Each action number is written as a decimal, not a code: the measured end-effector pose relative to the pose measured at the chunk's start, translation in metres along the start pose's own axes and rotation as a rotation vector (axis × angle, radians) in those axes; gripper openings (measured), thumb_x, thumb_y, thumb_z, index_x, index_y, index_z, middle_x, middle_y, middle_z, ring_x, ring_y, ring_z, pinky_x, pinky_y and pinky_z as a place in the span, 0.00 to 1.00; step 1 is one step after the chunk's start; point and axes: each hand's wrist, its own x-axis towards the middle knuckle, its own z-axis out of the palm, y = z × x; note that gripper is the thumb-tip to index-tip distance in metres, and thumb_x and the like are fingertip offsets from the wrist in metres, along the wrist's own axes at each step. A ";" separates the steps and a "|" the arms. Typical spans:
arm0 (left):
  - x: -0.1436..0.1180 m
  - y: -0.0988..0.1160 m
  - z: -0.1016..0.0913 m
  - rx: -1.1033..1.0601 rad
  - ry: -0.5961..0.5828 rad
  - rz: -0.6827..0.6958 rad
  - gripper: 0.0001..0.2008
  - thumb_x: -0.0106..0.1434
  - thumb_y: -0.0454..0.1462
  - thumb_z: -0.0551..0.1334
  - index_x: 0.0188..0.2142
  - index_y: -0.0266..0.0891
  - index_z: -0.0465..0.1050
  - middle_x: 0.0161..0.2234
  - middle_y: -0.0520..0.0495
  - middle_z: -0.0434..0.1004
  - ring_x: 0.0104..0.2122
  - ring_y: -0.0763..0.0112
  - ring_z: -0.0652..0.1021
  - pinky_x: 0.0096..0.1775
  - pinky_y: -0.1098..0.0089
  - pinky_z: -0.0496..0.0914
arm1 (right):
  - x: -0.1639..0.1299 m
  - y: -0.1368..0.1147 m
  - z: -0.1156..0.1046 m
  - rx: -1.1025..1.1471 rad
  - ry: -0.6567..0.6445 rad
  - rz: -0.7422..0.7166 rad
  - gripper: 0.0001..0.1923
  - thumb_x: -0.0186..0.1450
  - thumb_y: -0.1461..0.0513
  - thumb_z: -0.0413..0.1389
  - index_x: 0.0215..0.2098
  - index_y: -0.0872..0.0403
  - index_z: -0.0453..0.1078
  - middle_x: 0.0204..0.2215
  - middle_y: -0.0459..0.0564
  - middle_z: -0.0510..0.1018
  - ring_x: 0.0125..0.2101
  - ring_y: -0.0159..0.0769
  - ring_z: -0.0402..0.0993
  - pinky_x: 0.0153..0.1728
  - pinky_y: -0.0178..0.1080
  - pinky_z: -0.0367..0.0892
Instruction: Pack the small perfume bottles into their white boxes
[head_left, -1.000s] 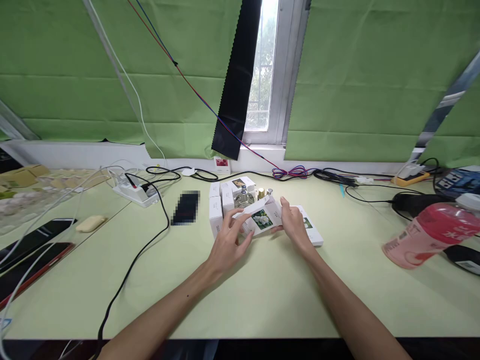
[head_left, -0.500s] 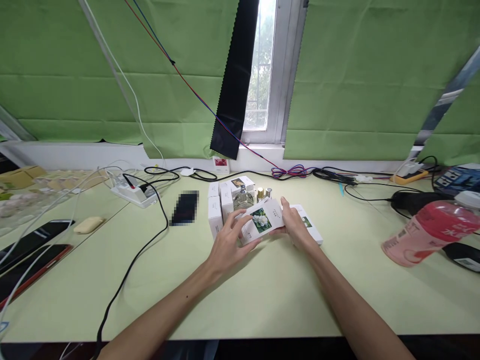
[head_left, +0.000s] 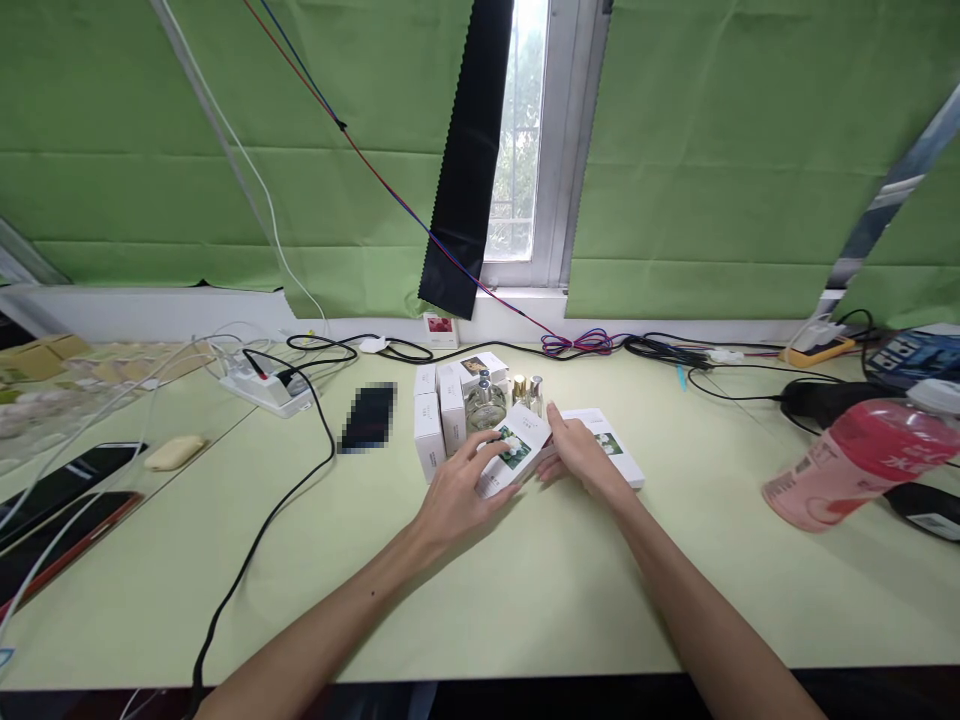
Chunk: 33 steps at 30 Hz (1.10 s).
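My left hand is closed on a white perfume box with a white-flower picture, held tilted above the table. Just right of it, my right hand is closed on another white box, mostly hidden behind the fingers and the first box; a bit of reddish print shows. A flat white box with a flower picture lies beside my right wrist. Behind my hands stand a round glass perfume bottle and two small bottles with gold and silver caps. White boxes stand upright to the left.
A dark phone-like object, pixelated, lies left of the boxes. Further left are a power strip, a black cable and phones. A pink drink bottle stands at right. Cables run along the wall.
The flower-print box has tilted and shifted slightly left and down with my left hand. My right hand has moved slightly left and come off that box's right end.
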 end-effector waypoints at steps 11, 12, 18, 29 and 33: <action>0.000 0.004 -0.006 0.057 -0.078 -0.023 0.19 0.62 0.37 0.67 0.53 0.45 0.72 0.48 0.45 0.81 0.46 0.55 0.81 0.43 0.59 0.78 | -0.008 -0.007 0.006 -0.501 0.294 -0.583 0.27 0.74 0.49 0.44 0.20 0.50 0.64 0.23 0.52 0.77 0.25 0.40 0.69 0.28 0.39 0.59; 0.000 0.004 -0.006 0.061 -0.078 -0.021 0.19 0.62 0.38 0.67 0.53 0.45 0.71 0.48 0.45 0.81 0.45 0.56 0.82 0.43 0.59 0.78 | -0.008 -0.007 0.008 -0.508 0.281 -0.601 0.25 0.73 0.50 0.45 0.22 0.50 0.65 0.24 0.53 0.77 0.27 0.40 0.71 0.30 0.39 0.60; 0.001 0.002 -0.007 0.064 -0.072 0.012 0.28 0.63 0.38 0.65 0.62 0.45 0.64 0.55 0.42 0.76 0.50 0.55 0.80 0.44 0.60 0.78 | -0.016 -0.009 0.017 -0.541 0.134 -0.726 0.24 0.75 0.52 0.45 0.24 0.51 0.67 0.27 0.51 0.77 0.34 0.41 0.72 0.39 0.41 0.63; 0.003 0.011 -0.014 0.211 -0.197 -0.052 0.31 0.68 0.44 0.60 0.68 0.52 0.57 0.66 0.45 0.65 0.45 0.58 0.83 0.37 0.63 0.78 | -0.023 -0.014 0.018 -0.370 0.006 -0.698 0.26 0.76 0.53 0.43 0.28 0.53 0.74 0.33 0.52 0.80 0.40 0.40 0.75 0.44 0.40 0.64; 0.004 0.013 -0.015 0.220 -0.228 -0.066 0.30 0.68 0.45 0.58 0.69 0.53 0.57 0.68 0.47 0.62 0.45 0.58 0.83 0.37 0.63 0.78 | -0.022 -0.014 0.017 -0.362 0.026 -0.689 0.27 0.76 0.53 0.42 0.27 0.53 0.73 0.32 0.52 0.80 0.38 0.40 0.75 0.43 0.40 0.65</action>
